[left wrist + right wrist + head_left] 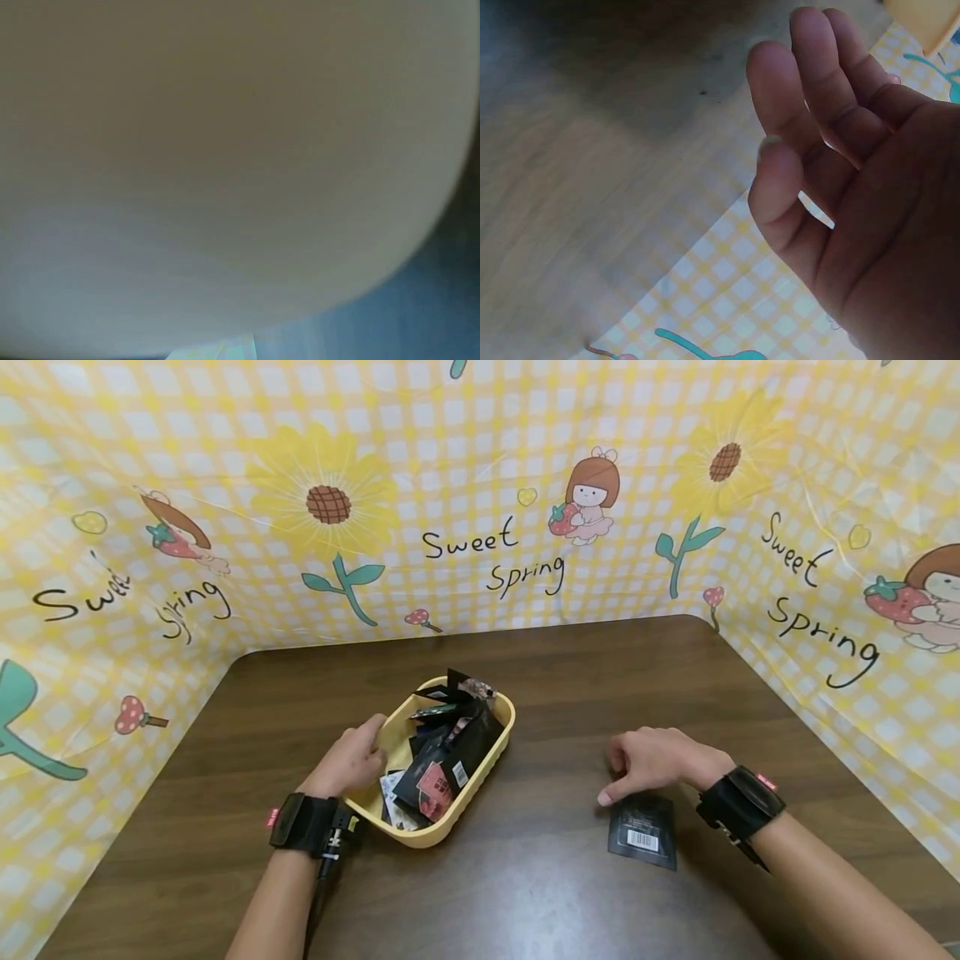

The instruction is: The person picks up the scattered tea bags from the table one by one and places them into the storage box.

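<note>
A yellow plastic basket [431,838] stands on the table, angled, with several black packets [450,752] and a white patterned one [401,800] inside. My left hand [348,762] grips the basket's left rim, its fingers over the edge. In the left wrist view a pale blurred surface [225,150] fills nearly everything and hides the fingers. To the right, a flat black sachet [642,832] with a white barcode label lies on the tabletop. Just beyond the sachet hovers my right hand [660,758]. Its fingers [776,82] are loosely bent and hold nothing in the right wrist view.
The dark brown wooden table [555,710] reaches back to a yellow checked cloth [465,468] printed with sunflowers and words, which hangs around its back and sides. Black bands with small devices [306,822] are strapped on both wrists, and a cable runs along the left forearm.
</note>
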A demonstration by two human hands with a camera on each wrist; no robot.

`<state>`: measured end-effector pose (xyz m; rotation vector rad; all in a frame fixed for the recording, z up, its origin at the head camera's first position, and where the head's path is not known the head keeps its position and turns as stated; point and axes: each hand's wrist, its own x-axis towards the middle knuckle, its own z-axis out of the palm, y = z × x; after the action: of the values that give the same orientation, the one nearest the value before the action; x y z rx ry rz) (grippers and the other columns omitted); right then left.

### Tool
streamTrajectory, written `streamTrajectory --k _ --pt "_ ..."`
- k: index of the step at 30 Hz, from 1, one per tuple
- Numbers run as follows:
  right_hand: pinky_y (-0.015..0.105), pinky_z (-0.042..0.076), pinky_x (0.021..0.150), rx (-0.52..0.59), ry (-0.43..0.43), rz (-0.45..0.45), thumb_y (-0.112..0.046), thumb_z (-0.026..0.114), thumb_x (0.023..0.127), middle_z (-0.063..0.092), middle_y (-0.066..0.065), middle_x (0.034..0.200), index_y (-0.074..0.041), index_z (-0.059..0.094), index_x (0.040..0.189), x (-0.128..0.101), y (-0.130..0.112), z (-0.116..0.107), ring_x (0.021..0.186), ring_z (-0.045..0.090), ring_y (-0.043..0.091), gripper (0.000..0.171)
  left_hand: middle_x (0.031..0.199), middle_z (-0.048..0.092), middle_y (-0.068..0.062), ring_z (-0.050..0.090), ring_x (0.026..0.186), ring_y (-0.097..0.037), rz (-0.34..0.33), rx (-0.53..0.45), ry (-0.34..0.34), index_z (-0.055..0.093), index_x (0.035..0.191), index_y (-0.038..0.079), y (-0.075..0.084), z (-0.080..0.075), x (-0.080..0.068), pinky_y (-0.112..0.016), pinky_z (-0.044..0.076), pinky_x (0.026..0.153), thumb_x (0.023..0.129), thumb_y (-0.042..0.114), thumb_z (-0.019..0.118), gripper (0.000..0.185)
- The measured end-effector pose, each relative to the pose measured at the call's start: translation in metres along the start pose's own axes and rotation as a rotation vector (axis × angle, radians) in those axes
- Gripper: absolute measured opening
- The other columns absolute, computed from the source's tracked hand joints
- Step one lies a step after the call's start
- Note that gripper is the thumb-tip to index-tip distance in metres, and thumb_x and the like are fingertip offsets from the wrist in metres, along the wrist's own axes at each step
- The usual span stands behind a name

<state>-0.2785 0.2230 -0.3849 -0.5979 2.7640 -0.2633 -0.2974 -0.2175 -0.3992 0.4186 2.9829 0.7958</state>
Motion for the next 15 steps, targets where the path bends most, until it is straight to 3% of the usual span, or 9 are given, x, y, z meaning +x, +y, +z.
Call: streamTrajectory --k 7,15 --pt "0.029 0.035 0.054 -0.069 -0.039 0.049 -0.074 0.071 0.059 0.055 -0.007 0.074 -0.022 0.056 0.086 -0.016 -0.002 0.006 0.065 0.049 0.012 0.061 0.088 0.063 -0.014 0.058 0.07 -0.018 0.0 -0.001 -0.001 0.048 0.125 0.002 -0.001 0.0 0.001 -0.028 0.046 0.058 0.088 0.001 0.049 0.038" --pt "0.028 0.036 0.055 -0.042 -0.094 0.065 -0.062 0.081 0.055 0.052 -0.005 0.079 -0.02 0.053 0.087 -0.027 -0.005 0.011 0.069 0.047 0.013 0.059 0.087 0.063 -0.014 0.058 0.069 -0.018 0.008 -0.005 0.007 0.048 0.125 0.002 -0.002 0.002 0.001 -0.028 0.046 0.058 0.087 0.001 0.049 0.038"
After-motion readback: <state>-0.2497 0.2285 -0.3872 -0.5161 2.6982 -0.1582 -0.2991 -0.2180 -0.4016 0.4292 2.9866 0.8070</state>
